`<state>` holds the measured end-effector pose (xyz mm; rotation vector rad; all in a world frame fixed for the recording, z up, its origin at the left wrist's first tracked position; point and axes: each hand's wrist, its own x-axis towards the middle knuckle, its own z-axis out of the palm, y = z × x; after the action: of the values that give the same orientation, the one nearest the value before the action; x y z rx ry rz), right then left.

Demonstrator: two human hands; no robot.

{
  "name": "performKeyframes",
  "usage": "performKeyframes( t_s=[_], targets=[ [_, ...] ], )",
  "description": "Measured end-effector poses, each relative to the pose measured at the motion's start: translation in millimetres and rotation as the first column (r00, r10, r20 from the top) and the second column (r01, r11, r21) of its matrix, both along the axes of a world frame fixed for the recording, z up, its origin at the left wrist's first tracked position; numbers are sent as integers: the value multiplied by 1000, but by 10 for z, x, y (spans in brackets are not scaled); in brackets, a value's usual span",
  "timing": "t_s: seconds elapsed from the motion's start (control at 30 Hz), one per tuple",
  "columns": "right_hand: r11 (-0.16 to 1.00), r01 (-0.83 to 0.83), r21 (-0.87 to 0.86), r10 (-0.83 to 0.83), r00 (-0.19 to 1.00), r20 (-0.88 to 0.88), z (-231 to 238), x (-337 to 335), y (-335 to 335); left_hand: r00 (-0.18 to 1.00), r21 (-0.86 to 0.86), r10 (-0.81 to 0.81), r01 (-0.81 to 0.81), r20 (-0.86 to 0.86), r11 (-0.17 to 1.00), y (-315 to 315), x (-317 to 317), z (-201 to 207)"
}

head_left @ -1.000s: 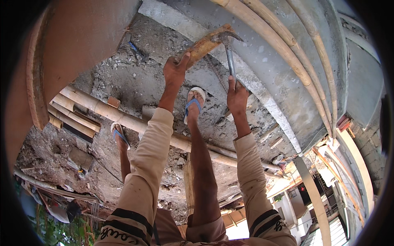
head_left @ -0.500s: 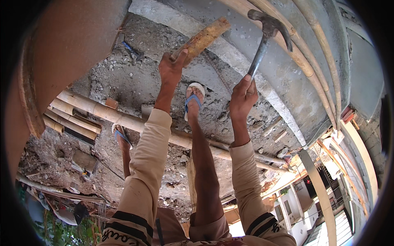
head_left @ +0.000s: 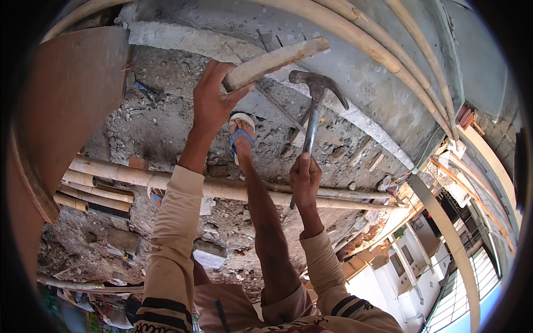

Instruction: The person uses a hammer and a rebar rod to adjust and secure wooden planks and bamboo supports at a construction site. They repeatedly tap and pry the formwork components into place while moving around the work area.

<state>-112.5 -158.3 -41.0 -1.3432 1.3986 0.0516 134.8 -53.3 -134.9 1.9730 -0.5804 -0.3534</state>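
My left hand grips the near end of a short wooden plank, thumb along its lower edge and fingers behind it. The plank slants up to the right, its far end reaching toward the grey concrete. Lower on the right, my right hand is closed around the metal handle of a claw hammer. The hammer stands upright in the picture, head at the top, claw curving to the right. Its head is just below the plank, and I cannot tell whether they touch.
Long bamboo poles curve along the upper right; another bamboo pole crosses near my legs. A brown board stands at left. A blue-handled tool lies on the rubble. My sandalled foot rests on rough ground beside thin metal rods.
The hammer and my right hand have moved down and left. My left hand has shifted slightly left and lower, and the plank has turned to a flatter slant.
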Motion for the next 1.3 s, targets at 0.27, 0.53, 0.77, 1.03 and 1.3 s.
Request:
performKeyframes(
  t_s=[0.27,0.53,0.77,1.03,1.3],
  targets=[
    [893,430,135,-394,890,-231,803,-1091,49,879,-122,-160,117,-449,986,394,-815,130],
    [808,562,176,-475,799,-368,889,-1713,203,396,-126,-100,-40,-913,991,255,-1532,-784],
    [790,562,246,-439,798,-413,707,-1847,127,-51,234,263,-636,-964,735,-821,-1483,-1664],
    [759,596,262,-444,769,-461,691,-1840,166,-8,315,345,-424,-939,849,-1134,-1421,-1770],
    [715,636,290,-448,735,-508,594,-1794,267,-38,206,203,-235,-978,950,-1317,-1742,-1708]
  ],
)
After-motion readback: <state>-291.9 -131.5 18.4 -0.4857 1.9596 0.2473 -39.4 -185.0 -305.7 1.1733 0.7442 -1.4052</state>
